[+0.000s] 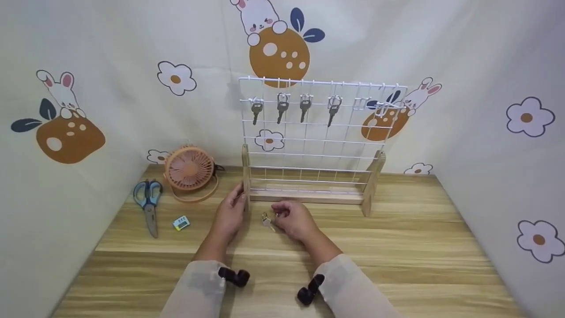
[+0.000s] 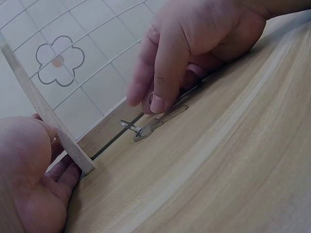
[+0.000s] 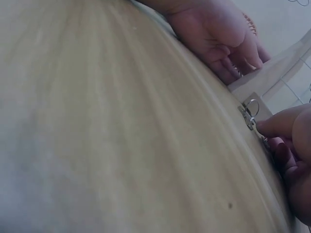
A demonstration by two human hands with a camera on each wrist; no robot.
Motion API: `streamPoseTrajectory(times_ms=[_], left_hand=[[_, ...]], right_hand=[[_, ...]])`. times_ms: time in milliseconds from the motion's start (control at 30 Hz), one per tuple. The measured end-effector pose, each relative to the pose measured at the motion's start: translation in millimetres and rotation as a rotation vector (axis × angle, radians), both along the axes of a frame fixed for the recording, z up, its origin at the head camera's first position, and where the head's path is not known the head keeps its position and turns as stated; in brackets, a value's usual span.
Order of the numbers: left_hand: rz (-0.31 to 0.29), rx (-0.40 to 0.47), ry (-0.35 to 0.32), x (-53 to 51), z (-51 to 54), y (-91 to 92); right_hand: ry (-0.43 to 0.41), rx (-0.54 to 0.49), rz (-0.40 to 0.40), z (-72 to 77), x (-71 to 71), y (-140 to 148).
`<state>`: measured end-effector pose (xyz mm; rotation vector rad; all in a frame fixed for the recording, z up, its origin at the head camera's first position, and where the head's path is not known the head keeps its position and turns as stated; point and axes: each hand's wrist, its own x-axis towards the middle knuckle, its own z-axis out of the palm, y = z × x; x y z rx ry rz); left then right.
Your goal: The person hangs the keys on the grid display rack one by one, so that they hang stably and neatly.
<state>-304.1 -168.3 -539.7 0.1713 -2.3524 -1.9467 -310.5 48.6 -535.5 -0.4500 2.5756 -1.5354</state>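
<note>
A white wire grid rack (image 1: 309,141) stands on wooden feet, with several keys hanging from hooks along its upper part. My left hand (image 1: 231,210) holds the rack's left wooden upright (image 2: 63,133) near its base, its fingers partly hidden behind the wood. A loose key (image 2: 150,128) with a split ring lies on the table before the rack. Just beside that key, my right hand (image 1: 295,219) has thumb and fingers together, low over the tabletop. A small ring shows at its thumb tip in the left wrist view, apparently a second key's, mostly hidden by the fingers.
An orange fan (image 1: 190,168) stands left of the rack. Blue-handled scissors (image 1: 150,207) and a small blue-and-white timer-like item (image 1: 181,223) lie on the wooden table (image 1: 419,238). Patterned cloth walls (image 1: 476,145) close off the back and sides.
</note>
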Motion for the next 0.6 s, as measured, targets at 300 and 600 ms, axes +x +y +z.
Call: streamPoseTrajectory(times_ms=[300,600], left_hand=[[-0.011,0.035,0.017,1.0,1.1,1.3],[-0.008,0.063,0.015,0.3,-0.1,1.6]], right_hand=[[0.049,-0.030,-0.051,-1.6,0.7,2],[-0.011,-0.374,-0.177,12.5,-2.9,8]])
